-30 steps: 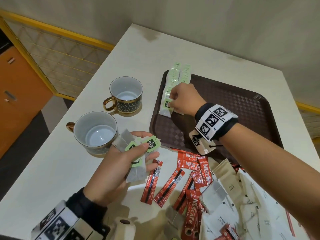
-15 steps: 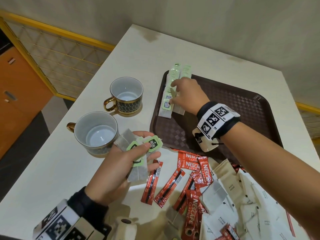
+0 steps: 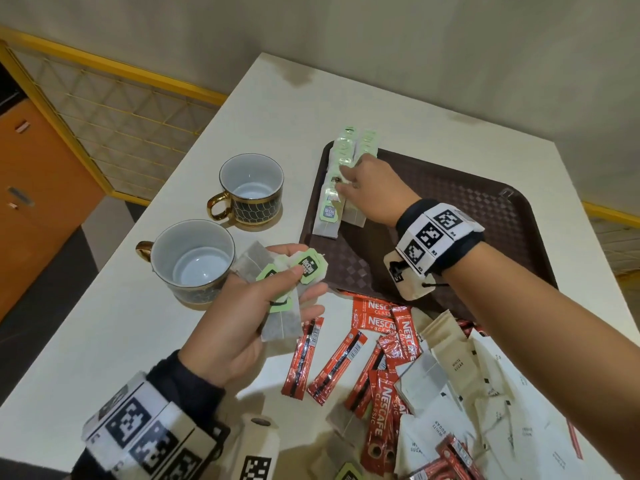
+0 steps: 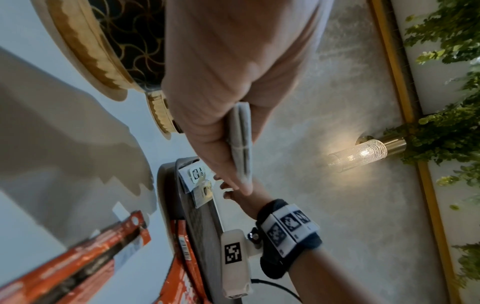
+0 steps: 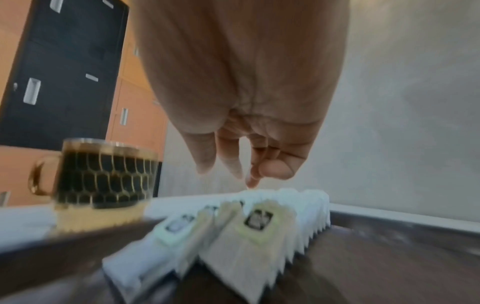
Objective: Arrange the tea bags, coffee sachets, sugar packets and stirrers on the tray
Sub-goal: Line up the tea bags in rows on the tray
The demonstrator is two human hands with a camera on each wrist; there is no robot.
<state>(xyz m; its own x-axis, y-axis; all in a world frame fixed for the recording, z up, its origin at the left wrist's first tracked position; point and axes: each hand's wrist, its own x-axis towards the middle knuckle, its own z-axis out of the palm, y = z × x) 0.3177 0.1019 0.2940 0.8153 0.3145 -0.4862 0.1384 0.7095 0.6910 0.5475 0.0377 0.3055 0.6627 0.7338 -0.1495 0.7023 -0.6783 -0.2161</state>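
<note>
A white tabletop (image 3: 104,341) stands in a corner of grey walls, with orange cabinets off at nine o'clock. Nearest, at five o'clock, the loose heap remains unsorted: red coffee sachets (image 3: 381,344) and white sugar packets (image 3: 457,365) lie overlapping on the tabletop, none yet on the tray; no stirrers can be picked out. At seven o'clock the left hand (image 3: 228,327) has its grip curled round a small fan of tea bags (image 3: 280,306), thumb pressing their green tags. Two empty cups (image 3: 194,258) stand at ten o'clock. Farther, at one o'clock, the brown tray (image 3: 485,216) holds two overlapping rows of tea bags along its left edge. The right hand (image 3: 374,188) reaches over these rows, fingers loosely bent, tips at the bags, apparently holding nothing. The tea bags look nearly placed; everything else is left.
</note>
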